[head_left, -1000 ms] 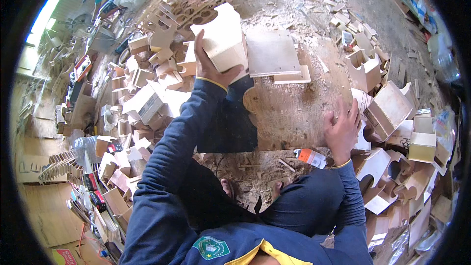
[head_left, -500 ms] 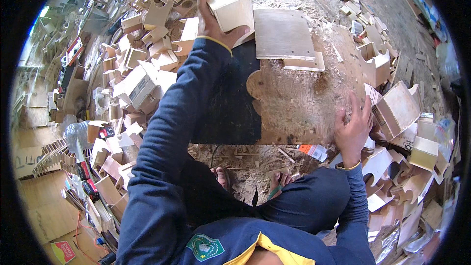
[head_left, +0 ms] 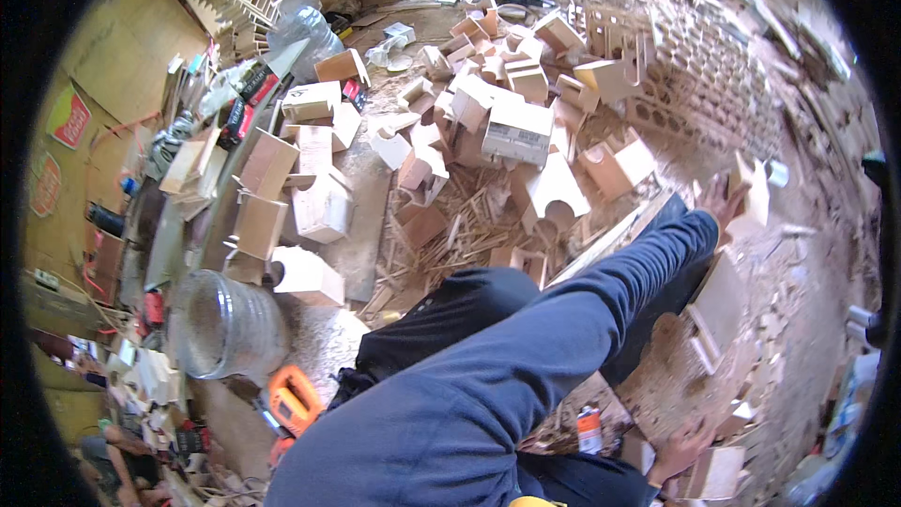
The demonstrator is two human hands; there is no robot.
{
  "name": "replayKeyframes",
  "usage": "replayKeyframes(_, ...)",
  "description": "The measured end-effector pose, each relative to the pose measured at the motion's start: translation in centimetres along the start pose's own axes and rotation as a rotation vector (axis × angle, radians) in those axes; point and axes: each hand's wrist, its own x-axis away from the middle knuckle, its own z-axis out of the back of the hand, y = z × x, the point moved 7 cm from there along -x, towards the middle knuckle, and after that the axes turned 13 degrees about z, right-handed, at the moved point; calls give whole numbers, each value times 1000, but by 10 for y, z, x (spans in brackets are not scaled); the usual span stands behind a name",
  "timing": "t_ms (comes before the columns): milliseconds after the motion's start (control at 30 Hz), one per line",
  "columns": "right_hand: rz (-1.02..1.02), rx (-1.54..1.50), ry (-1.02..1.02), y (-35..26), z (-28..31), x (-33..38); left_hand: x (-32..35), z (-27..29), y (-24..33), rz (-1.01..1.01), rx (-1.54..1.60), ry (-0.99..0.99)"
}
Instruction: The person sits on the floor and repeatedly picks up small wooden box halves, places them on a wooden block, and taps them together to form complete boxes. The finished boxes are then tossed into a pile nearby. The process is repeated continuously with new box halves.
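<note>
At the far right end of my outstretched arm, my left hand [head_left: 719, 203] grips the edge of a pale plywood box [head_left: 752, 195], which the hand partly hides. It stands by the far end of a low work board, whose dark part [head_left: 648, 324] shows below my sleeve. A flat plywood panel [head_left: 721, 305] lies on the board. At the lower right, my right hand [head_left: 683, 451] rests on the board's near edge [head_left: 648, 401] with fingers spread and nothing held. Close to that hand sits a small wooden piece [head_left: 717, 473]. An orange-and-white object [head_left: 588, 432] lies beside the board.
Plywood box parts with round cut-outs [head_left: 554, 190] are heaped ahead. To the left stand a large clear plastic jar [head_left: 230, 324] and an orange power tool [head_left: 295, 401]. Perforated wooden sheets [head_left: 713, 61] lie at the back right. Another person [head_left: 122, 460] is at the lower left.
The view has swung to the left, so the board and both hands now appear toward the right side. My left hand stays on the plywood box; my right hand stays at the board.
</note>
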Motion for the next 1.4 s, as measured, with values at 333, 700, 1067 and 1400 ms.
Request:
replayKeyframes(333, 46, -99, -32, 29, -14, -1, -5, 303, -201, -110, 25, 789)
replayKeyframes(700, 84, -50, 2, 4, -21, -16, 330, 770, -439, 665, -605, 1480)
replayKeyframes(1067, 2, -162, -54, 14, -1, -7, 278, 734, -478, 1170, -1276, 1373)
replayKeyframes(1400, -80, -216, -113, 13, -3, -8, 82, 407, -327, -67, -576, 403)
